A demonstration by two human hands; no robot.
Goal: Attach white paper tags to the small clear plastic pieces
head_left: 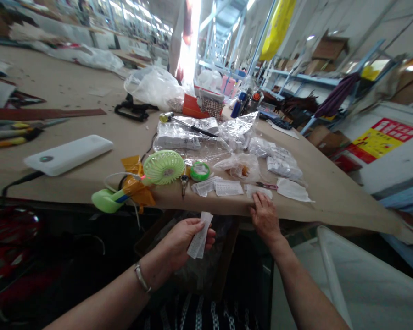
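Note:
In front of the table edge, my left hand (189, 236) pinches a few white printed labels (200, 238) between thumb and fingers. My right hand (264, 214) rests on the table edge, fingers stretched out and touching a small white slip (258, 190) that lies flat. Left of that slip are a stack of printed labels (229, 187) and some fanned strips (206, 185). A blank white piece (293, 189) lies to the right, beside a dark pinkish pen-like tool (267, 185).
Behind the labels are plastic-wrapped white bundles (179, 135), a small hammer (192, 125) and green tape (200, 171). A green fan (164, 167), a screwdriver-like tool (184, 181) and a white power bank (69, 155) stand left. A white bin (333, 270) is at lower right.

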